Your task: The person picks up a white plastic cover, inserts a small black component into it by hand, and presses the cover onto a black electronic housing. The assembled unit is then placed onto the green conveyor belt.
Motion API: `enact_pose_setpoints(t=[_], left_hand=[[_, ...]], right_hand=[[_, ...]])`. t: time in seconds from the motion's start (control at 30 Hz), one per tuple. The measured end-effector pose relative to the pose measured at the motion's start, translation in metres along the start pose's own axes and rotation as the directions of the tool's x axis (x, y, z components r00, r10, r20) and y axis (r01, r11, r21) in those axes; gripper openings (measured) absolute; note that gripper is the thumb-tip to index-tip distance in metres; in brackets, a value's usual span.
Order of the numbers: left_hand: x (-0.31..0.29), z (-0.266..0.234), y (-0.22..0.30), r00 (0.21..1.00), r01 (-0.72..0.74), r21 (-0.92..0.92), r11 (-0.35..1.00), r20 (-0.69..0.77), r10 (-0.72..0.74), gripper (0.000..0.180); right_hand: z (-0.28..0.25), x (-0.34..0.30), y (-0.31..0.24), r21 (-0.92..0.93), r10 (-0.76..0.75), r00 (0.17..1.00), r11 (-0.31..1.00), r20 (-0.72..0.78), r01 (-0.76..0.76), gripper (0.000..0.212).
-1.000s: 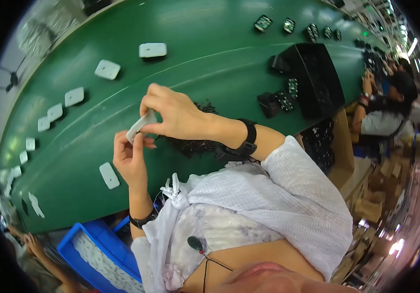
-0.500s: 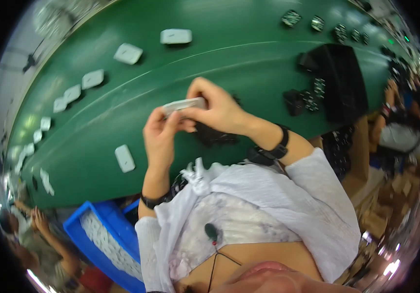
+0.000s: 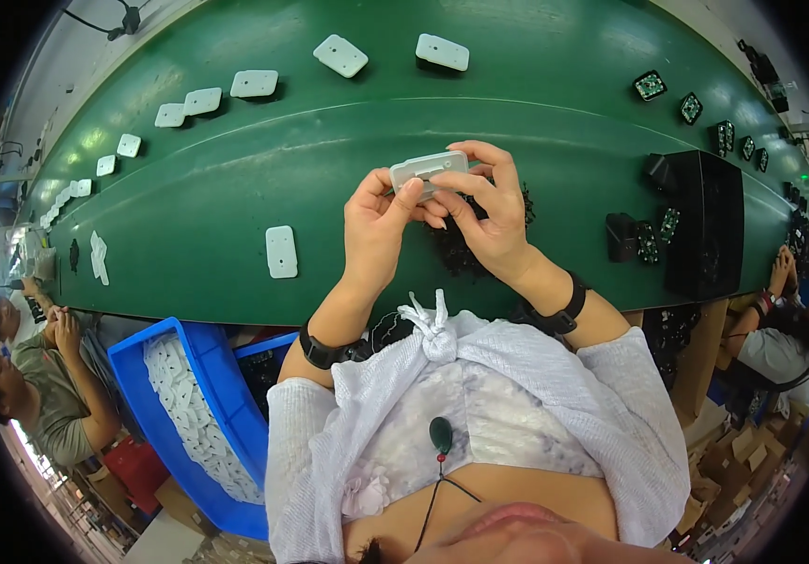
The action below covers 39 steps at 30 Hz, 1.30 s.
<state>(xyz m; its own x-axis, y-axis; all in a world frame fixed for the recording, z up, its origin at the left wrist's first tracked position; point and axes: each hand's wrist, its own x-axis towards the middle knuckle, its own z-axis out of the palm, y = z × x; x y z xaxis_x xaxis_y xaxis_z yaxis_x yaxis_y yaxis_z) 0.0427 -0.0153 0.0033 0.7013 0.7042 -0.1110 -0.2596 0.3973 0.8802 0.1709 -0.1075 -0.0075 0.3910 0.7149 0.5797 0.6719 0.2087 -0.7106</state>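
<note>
The fingers of the left hand and right hand grip the white casing above the green table, where a slipping fingertip hold could drop it near the black pile.

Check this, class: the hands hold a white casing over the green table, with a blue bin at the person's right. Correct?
No: the head view shows the blue bin at the person's left. The left hand and right hand do hold a white casing over the green table.
</note>
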Motion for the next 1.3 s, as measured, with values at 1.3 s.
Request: enact_pose_setpoints(t=[1.3], left_hand=[[0.064,-0.102,0.016,0.976,-0.074,0.982,0.175,0.035,0.213,0.014]], right_hand=[[-0.199,-0.055,0.021,-0.831,0.434,0.772,0.515,0.463,0.209,0.044]])
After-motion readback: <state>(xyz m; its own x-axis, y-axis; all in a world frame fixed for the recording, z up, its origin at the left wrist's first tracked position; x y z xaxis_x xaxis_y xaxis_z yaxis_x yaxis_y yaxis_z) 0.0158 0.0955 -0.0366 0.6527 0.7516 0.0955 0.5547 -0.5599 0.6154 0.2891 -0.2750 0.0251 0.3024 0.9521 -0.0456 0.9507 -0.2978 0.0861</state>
